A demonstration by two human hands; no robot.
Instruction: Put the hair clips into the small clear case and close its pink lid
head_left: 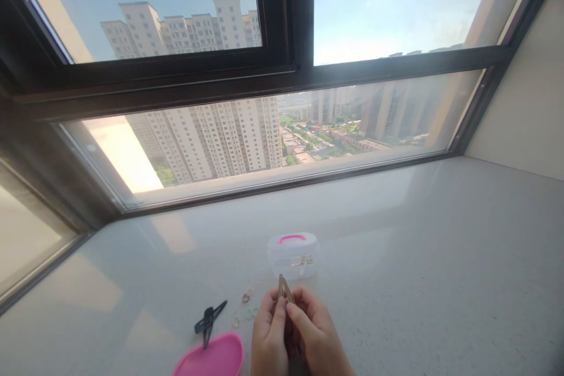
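Observation:
Both my hands are together at the bottom centre, fingers closed on a slim brownish-gold hair clip [284,286]. Its two narrow arms meet at a point at the top; its lower part is hidden between my palms. My left hand [268,335] pinches one arm with the thumb, and my right hand [316,332] pinches the other. Just beyond the clip stands a small see-through plastic box [282,264] with a white lid and a pink handle [292,238]. Some small light-coloured things show inside it.
Left of my hands, black snap hair clips [208,322] lie crossed, touching a pink dish-like piece [215,355]. Several small hair ties [236,321] are scattered nearby. All rest on a pale, glossy window sill [418,258], bounded by a dark-framed window [396,61] behind.

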